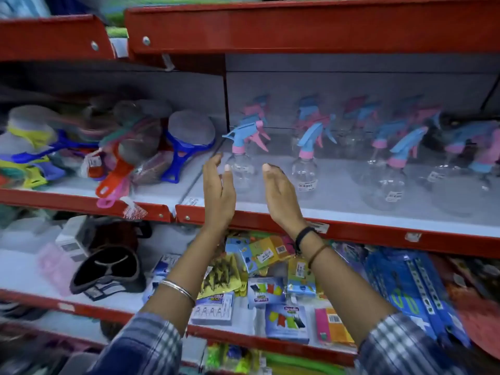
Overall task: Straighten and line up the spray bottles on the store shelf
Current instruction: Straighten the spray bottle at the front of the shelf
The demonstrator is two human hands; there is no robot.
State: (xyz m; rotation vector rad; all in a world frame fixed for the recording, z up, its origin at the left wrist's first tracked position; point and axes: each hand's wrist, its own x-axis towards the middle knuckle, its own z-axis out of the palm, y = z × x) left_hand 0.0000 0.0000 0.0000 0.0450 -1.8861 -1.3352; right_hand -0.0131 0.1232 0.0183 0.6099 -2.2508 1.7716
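Several clear spray bottles with blue and pink trigger heads stand on the grey shelf (338, 209) with its red front lip. The leftmost front bottle (241, 161) stands upright between my two hands. My left hand (218, 190) is raised flat on its left side, fingers straight, holding nothing. My right hand (281, 194) mirrors it on the bottle's right, also empty. Neither palm clearly touches the bottle. A second bottle (305, 163) stands just right of my right hand, and a third bottle (392, 177) further right. More bottles stand behind, blurred.
Left of the bottles lie brushes with coloured handles, one blue brush (186, 139) close to the divider. A red shelf (297, 28) hangs overhead. Below, packets of clips (270, 290) and a dark mask (108, 269) fill the lower shelf.
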